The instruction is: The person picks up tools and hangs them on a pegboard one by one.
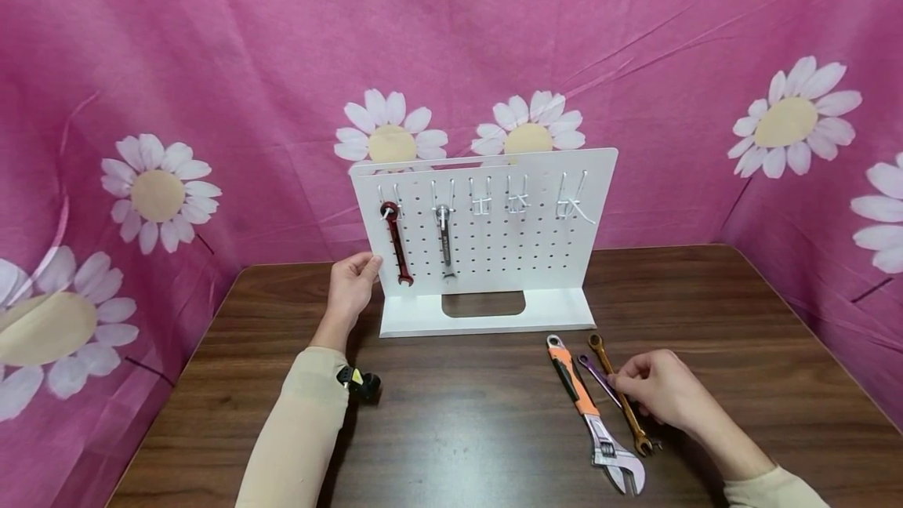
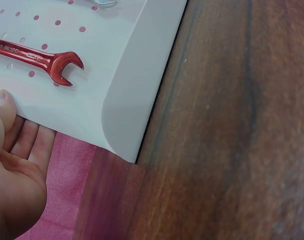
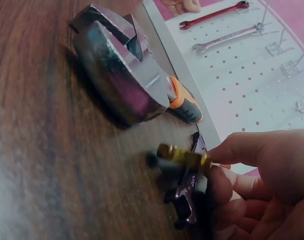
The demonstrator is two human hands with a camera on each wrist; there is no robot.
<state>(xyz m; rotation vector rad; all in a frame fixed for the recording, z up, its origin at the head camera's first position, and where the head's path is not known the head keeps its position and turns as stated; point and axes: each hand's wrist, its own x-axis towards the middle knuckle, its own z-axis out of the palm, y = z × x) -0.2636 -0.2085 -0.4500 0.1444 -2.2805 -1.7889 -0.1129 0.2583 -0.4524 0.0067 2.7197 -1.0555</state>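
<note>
My left hand grips the left edge of a white pegboard, thumb on the front and fingers behind it. A red combination wrench and a silver combination wrench hang from the board's left hooks. Over the table at the right, my right hand pinches a gold combination wrench between thumb and index finger. Under it lies a smaller purple wrench, whose open end shows in the right wrist view. To their left lies an adjustable wrench with an orange and black handle.
Three more pairs of white hooks stick out from the pegboard's middle and right. The board stands on a flat white base on a brown wooden table. A pink cloth with daisies hangs behind and at both sides.
</note>
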